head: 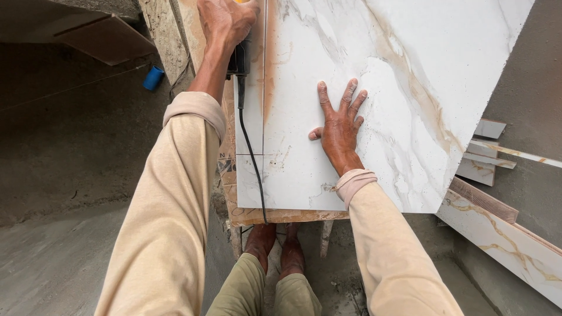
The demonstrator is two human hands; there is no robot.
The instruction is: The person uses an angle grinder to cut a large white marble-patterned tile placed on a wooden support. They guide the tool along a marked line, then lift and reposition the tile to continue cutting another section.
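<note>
Our left hand point(225, 23) has its fingers wrapped tight around a black power tool point(239, 58) at the left edge of the white marble-look tile point(374, 76). Our right hand point(339, 129) presses flat on that tile, fingers spread, gripping nothing.

Bare grey cement floor point(64, 175), tile offcuts point(489, 153), perhaps daylight.

1 package seen: tan cardboard carton point(227, 175), flattened, lying under the white marble-pattern tile point(374, 88), its left and near edges sticking out. Dark printed marks on the left strip; print too small to tell. 1 brown flat board point(105, 38) top left, possibly cardboard. No labels, signs or screens
</note>
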